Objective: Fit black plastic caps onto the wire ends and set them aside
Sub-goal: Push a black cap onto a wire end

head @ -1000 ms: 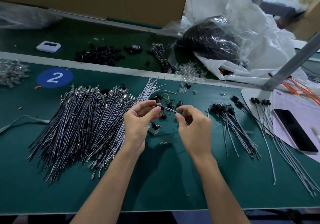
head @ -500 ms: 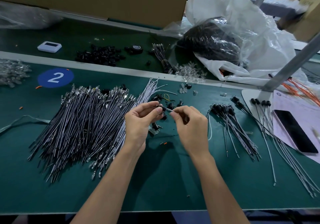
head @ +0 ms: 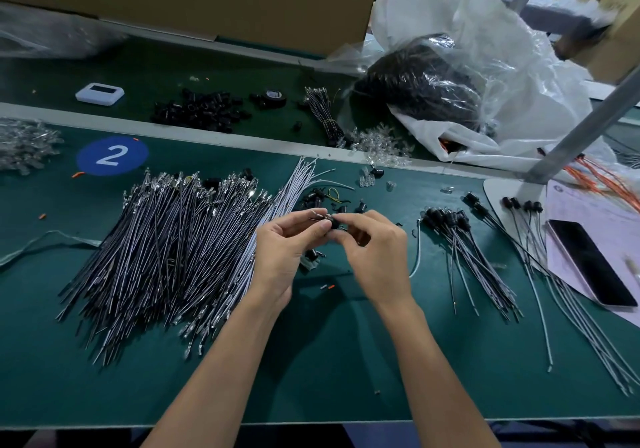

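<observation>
Fingertips that were apart a second ago are now meeting at the frame's centre. The left hand [head: 284, 250] is pinching the wire end [head: 316, 214], and the right hand [head: 374, 257] is pinching a black cap [head: 334, 223] against it. Uncapped wires [head: 166, 246] are lying piled at left on the green counter [head: 311, 361], and capped wires [head: 460, 239] are lying at right, near a phone [head: 588, 264].

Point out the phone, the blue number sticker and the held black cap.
phone [head: 590, 263], head view, middle of dark screen.
blue number sticker [head: 112, 155], head view, its middle.
black cap [head: 334, 224], head view, its visible side.
</observation>
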A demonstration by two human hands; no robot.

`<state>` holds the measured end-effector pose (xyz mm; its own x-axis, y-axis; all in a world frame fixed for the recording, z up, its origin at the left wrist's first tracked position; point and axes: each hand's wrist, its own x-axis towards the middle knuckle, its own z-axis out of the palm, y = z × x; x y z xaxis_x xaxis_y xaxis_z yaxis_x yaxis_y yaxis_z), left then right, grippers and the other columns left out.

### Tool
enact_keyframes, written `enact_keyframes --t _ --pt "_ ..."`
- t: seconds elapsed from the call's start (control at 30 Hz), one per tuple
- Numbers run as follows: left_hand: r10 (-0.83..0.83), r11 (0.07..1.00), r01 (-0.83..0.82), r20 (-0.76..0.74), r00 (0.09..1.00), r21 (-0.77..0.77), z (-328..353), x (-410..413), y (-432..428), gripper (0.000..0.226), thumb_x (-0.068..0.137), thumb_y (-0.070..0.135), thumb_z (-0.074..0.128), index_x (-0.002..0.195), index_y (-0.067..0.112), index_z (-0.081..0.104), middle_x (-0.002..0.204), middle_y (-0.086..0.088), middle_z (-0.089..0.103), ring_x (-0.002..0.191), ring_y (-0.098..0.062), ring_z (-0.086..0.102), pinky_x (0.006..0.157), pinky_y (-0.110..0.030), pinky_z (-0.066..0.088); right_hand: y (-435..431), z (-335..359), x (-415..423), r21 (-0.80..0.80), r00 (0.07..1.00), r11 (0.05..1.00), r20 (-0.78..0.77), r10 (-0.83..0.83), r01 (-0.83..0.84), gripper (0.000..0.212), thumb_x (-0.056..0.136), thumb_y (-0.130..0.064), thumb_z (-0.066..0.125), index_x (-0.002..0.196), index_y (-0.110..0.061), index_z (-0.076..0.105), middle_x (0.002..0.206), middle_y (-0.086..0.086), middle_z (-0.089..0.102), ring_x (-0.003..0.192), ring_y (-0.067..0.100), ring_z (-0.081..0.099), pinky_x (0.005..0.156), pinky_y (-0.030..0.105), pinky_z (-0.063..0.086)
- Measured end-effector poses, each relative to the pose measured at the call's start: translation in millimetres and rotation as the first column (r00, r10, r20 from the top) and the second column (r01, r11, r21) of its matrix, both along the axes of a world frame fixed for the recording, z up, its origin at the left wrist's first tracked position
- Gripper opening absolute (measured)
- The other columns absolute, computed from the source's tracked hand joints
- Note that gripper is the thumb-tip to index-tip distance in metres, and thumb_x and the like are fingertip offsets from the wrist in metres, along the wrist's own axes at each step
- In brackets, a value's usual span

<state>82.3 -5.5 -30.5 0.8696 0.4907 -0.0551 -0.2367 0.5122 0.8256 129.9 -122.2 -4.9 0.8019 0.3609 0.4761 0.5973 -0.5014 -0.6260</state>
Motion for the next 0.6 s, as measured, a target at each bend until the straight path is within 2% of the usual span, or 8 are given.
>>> enact_keyframes --t 0.1,0.2,0.3,0.4,0.47,0.6 --pt "-0.016 1.000 0.015 -0.024 1.000 -0.025 0 1 0 0.013 0.065 0.013 0.077 0.078 0.012 0.080 0.083 -0.010 0.076 0.074 -0.020 0.073 0.066 -0.022 0.057 -1 1 3 0.029 1.000 0.999 0.003 -0.023 0.023 0.011 0.078 -0.011 0.079 0.089 -0.013 0.078 0.072 -0.006 0.058 0.062 -0.006 0.050 0.065 0.002 0.034" --pt "0.027 1.000 -0.027 -0.017 0.999 0.003 1 1 -1 0.011 0.067 0.016 0.076 0.077 0.013 0.080 0.083 -0.008 0.076 0.075 -0.019 0.073 0.067 -0.025 0.059 -1 2 4 0.029 1.000 1.000 -0.020 0.000 0.000 0.011 0.077 -0.016 0.081 0.088 -0.015 0.077 0.078 -0.007 0.061 0.066 0.000 0.051 0.066 0.007 0.037" --pt "0.080 0.993 -0.079 -0.006 0.997 0.088 2 0 -3 0.010 0.068 0.016 0.075 0.077 0.015 0.080 0.102 0.000 0.075 0.091 -0.016 0.072 0.071 -0.025 0.058 2 2 3 0.023 0.997 0.999 -0.063 0.047 -0.046 0.014 0.078 -0.021 0.080 0.092 -0.018 0.077 0.089 -0.006 0.070 0.077 0.008 0.056 0.072 0.017 0.044" --pt "0.110 0.988 -0.105 -0.035 0.993 0.116 4 0 -5 0.013 0.068 0.018 0.075 0.079 0.014 0.079 0.113 0.001 0.072 0.102 -0.016 0.069 0.085 -0.030 0.057 3 4 3 0.025 0.997 0.999 -0.059 0.045 -0.043 0.014 0.079 -0.021 0.079 0.092 -0.017 0.078 0.088 -0.006 0.072 0.080 0.012 0.058 0.074 0.022 0.047" --pt "0.135 0.987 -0.133 -0.018 0.991 0.095 10 -2 -5 0.009 0.070 0.018 0.074 0.077 0.015 0.079 0.103 -0.004 0.075 0.095 -0.018 0.071 0.085 -0.031 0.057 2 7 4 0.014 0.998 0.998 -0.031 0.056 -0.055 0.014 0.077 -0.021 0.080 0.090 -0.017 0.078 0.088 -0.005 0.073 0.083 0.014 0.060 0.077 0.023 0.047" --pt "0.286 0.957 -0.285 -0.010 0.958 0.060 27 -8 12 0.008 0.073 0.019 0.072 0.079 0.015 0.077 0.082 -0.007 0.076 0.075 -0.019 0.072 0.069 -0.023 0.058 -9 12 11 -0.003 1.000 1.000 -0.009 0.027 -0.027 0.014 0.074 -0.018 0.083 0.087 -0.016 0.078 0.089 -0.005 0.074 0.089 0.014 0.063 0.084 0.026 0.049"
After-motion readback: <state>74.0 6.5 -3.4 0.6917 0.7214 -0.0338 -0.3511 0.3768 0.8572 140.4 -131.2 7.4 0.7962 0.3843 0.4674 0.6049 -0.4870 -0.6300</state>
